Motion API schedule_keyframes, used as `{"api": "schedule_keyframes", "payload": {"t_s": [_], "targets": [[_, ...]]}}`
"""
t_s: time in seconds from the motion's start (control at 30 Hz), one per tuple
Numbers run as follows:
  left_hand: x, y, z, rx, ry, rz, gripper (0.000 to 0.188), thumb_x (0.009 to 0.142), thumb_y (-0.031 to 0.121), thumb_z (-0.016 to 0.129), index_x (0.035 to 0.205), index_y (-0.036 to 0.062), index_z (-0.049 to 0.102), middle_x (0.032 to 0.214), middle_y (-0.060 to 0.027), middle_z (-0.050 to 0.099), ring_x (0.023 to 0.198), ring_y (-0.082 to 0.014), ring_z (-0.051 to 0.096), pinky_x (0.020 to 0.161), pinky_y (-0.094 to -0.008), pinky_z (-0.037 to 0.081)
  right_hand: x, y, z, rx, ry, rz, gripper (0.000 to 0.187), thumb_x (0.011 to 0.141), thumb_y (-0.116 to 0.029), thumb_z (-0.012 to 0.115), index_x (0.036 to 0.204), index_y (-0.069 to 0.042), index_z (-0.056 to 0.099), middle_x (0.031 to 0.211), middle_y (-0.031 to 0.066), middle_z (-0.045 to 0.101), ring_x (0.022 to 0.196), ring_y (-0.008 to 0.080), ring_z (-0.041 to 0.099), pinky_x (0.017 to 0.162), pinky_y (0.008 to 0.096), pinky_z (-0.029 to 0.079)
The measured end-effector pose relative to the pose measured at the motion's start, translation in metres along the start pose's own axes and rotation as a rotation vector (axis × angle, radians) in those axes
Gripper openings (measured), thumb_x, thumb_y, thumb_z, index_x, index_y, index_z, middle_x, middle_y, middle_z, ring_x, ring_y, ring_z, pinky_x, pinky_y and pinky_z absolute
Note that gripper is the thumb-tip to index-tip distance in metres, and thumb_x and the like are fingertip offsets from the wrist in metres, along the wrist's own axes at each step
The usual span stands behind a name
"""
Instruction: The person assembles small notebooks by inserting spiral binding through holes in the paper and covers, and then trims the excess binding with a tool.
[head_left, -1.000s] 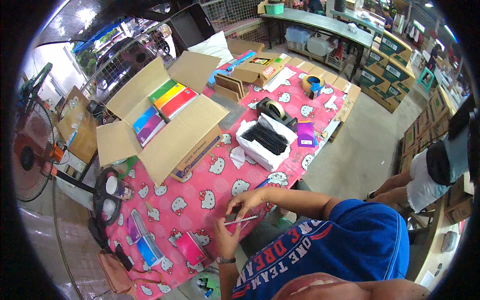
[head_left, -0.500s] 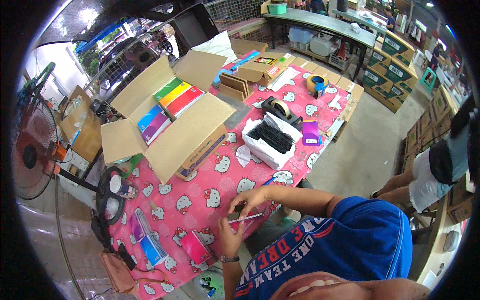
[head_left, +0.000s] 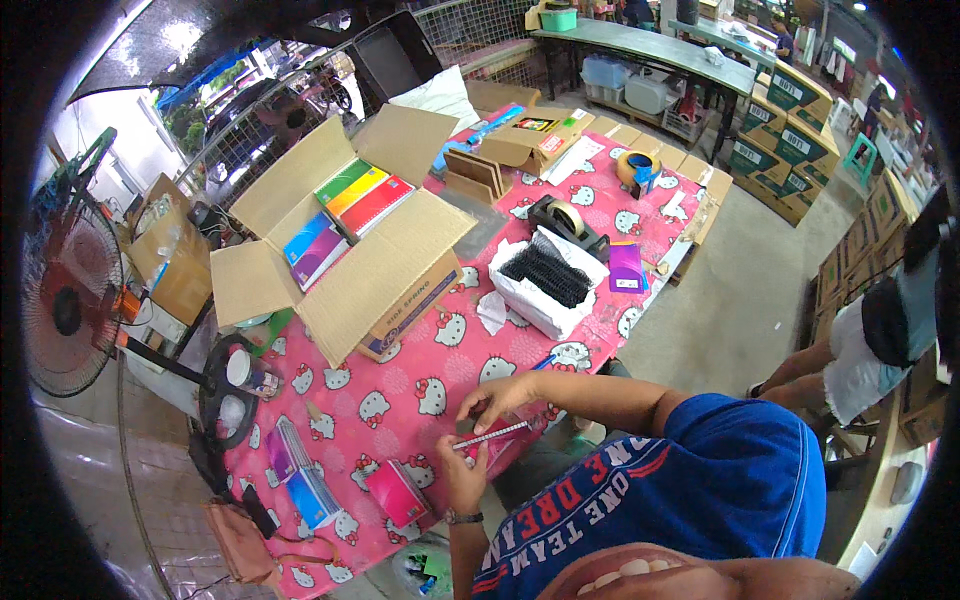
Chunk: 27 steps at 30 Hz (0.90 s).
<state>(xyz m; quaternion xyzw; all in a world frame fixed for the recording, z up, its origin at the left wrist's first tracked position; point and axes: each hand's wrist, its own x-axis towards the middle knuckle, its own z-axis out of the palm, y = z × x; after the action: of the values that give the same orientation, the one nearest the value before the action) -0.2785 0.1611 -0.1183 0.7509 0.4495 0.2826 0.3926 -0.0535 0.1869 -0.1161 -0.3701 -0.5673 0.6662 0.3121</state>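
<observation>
A spiral-edged notebook [head_left: 505, 432] is gripped in the left hand [head_left: 463, 482] at the table's [head_left: 450, 350] near edge; the right hand [head_left: 492, 400] is curled just above, its contact unclear. Outside the carton, a pink notebook [head_left: 397, 494] and a purple-and-blue stack [head_left: 313, 499] are laid. Farther off, black coils [head_left: 545, 276] are heaped in a white-lined box [head_left: 543, 318]. Coloured notebooks [head_left: 374, 203] are already packed inside the carton [head_left: 415, 303], its flaps left unclosed.

Dark printed lettering runs along the side of the open brown carton [head_left: 418, 308]; white and red letters cross the blue shirt [head_left: 690, 480]; bold capitals mark the stacked brown-and-green cartons [head_left: 785, 148] farther off.
</observation>
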Motion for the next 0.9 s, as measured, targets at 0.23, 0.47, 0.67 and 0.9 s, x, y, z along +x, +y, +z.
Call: {"api": "schedule_keyframes", "payload": {"t_s": [0.23, 0.47, 0.67, 0.9], "targets": [[-0.001, -0.002, 0.001, 0.054, -0.047, 0.061, 0.022, 0.09, 0.015, 0.063, 0.105, 0.0008, 0.055, 0.099, -0.0166, 0.058, 0.091, -0.0328, 0.057, 0.076, -0.041, 0.046, -0.031, 0.033, -0.067, -1.069, 0.752, -0.157, 0.052, 0.071, -0.034, 0.08, 0.114, -0.009, 0.064, 0.109, 0.0143, 0.06, 0.106, 0.0315, 0.056, 0.09, 0.0422, 0.046], [-0.011, 0.0, 0.011, 0.098, 0.13, 0.099, 0.017, 0.092, 0.015, 0.06, 0.097, -0.0006, 0.058, 0.089, -0.0168, 0.059, 0.082, -0.0338, 0.058, 0.07, -0.0415, 0.045, -0.032, -0.031, -0.018, -1.012, 0.686, -0.453, 0.048, 0.074, -0.033, 0.074, 0.113, -0.008, 0.062, 0.114, 0.013, 0.062, 0.115, 0.0316, 0.053, 0.095, 0.047, 0.043], [-0.017, -0.017, 0.029, 0.076, 0.172, -0.041, 0.018, 0.093, 0.014, 0.058, 0.096, -0.003, 0.059, 0.089, -0.0205, 0.059, 0.083, -0.0371, 0.058, 0.071, -0.0434, 0.046, -0.02, -0.023, 0.053, -1.158, 0.272, -0.277, 0.041, 0.075, -0.029, 0.071, 0.11, -0.011, 0.059, 0.107, 0.0096, 0.062, 0.109, 0.0271, 0.054, 0.099, 0.0445, 0.036], [-0.028, -0.004, 0.031, 0.11, 0.225, 0.082, 0.018, 0.09, 0.01, 0.06, 0.101, -0.0042, 0.059, 0.094, -0.0197, 0.061, 0.086, -0.0365, 0.06, 0.074, -0.0428, 0.048, -0.019, -0.024, 0.042, -1.285, 0.047, -0.253, 0.022, 0.08, -0.026, 0.062, 0.099, -0.015, 0.063, 0.105, 0.0038, 0.061, 0.113, 0.0232, 0.051, 0.104, 0.0502, 0.028]]}}
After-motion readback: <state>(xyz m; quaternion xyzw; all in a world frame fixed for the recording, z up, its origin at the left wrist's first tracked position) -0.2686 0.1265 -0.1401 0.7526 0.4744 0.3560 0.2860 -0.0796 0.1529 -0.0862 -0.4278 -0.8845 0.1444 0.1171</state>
